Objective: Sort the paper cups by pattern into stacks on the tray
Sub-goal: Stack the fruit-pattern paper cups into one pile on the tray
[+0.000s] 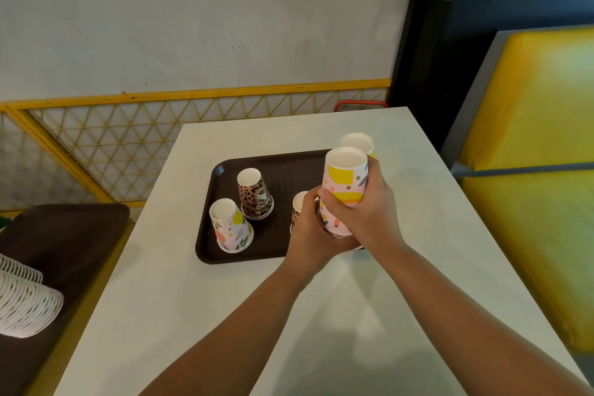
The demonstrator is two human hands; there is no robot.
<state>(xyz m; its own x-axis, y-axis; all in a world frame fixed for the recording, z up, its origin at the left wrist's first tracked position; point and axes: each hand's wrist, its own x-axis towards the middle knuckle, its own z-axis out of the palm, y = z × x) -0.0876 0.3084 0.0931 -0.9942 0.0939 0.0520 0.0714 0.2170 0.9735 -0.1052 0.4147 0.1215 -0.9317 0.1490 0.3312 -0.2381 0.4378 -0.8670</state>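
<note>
A dark brown tray lies on the white table. All cups stand upside down. My right hand grips a pink fruit-pattern cup above the tray's right side, with a second cup nested under it. My left hand holds the bottom of that pair. Behind it another fruit-pattern cup shows its base. A leopard-pattern stack stands on the tray's left half, with a fruit-pattern cup in front of it. A second leopard cup is half hidden by my left hand.
A second brown tray sits on a lower surface at the left, with a row of white lids lying on it. A yellow bench seat runs along the right. A yellow mesh fence stands behind the table.
</note>
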